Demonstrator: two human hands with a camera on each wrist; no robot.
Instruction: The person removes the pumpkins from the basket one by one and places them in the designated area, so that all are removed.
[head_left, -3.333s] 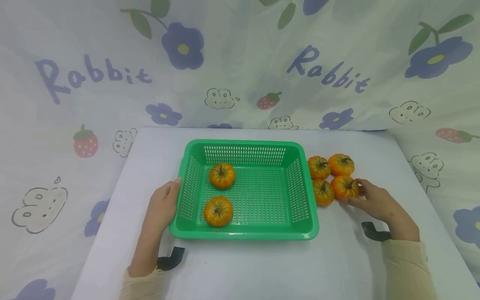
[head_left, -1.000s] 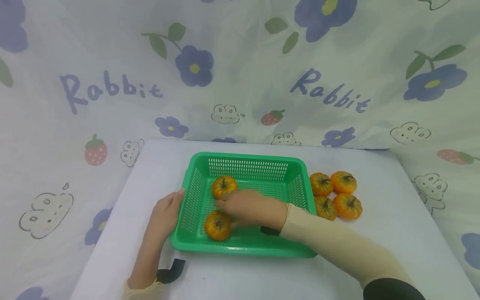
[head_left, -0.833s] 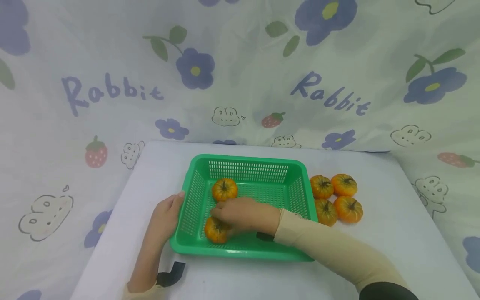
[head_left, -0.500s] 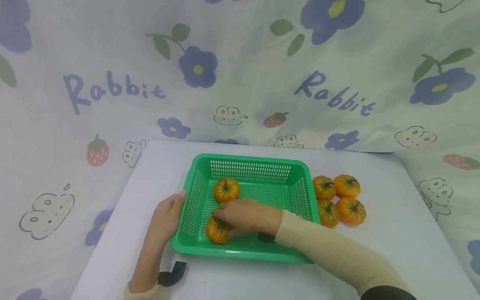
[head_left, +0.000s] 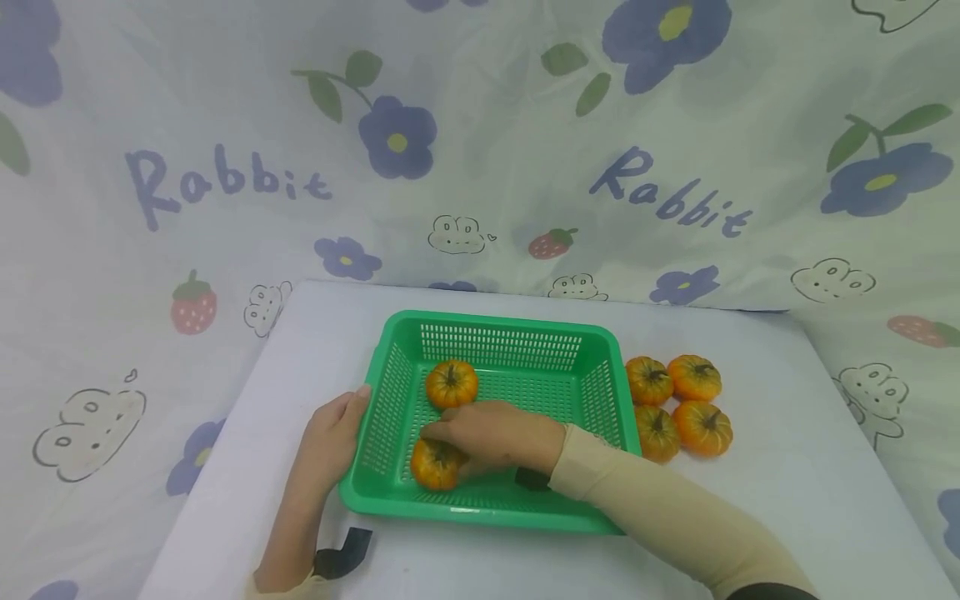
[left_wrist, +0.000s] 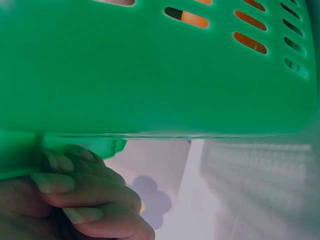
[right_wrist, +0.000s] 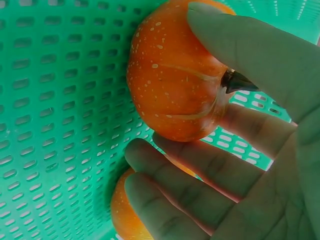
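A green plastic basket (head_left: 510, 523) with slotted walls stands on the white table. My left hand (head_left: 330, 437) grips its left rim, fingers curled under the lip in the left wrist view. Inside, towards the left, lie two small orange pumpkins, a back pumpkin (head_left: 452, 383) and a front pumpkin (head_left: 433, 468). My right hand (head_left: 491, 435) reaches in from the right and holds the front pumpkin between thumb and fingers. The right wrist view shows the thumb along one side of this pumpkin (right_wrist: 170, 75), its dark stem facing the palm, and the other pumpkin (right_wrist: 127, 210) beyond the fingers.
Right of the basket, several more pumpkins (head_left: 701, 427) sit in a tight cluster on the white tabletop (head_left: 757, 492). A printed cloth (head_left: 480, 150) with flowers and rabbits hangs behind and beside the table. My right sleeve (head_left: 652, 500) crosses over the basket's front right corner.
My right hand has left the cluster on the right and come into the basket, then shifted forward onto the front pumpkin. The left hand keeps its grip on the rim.
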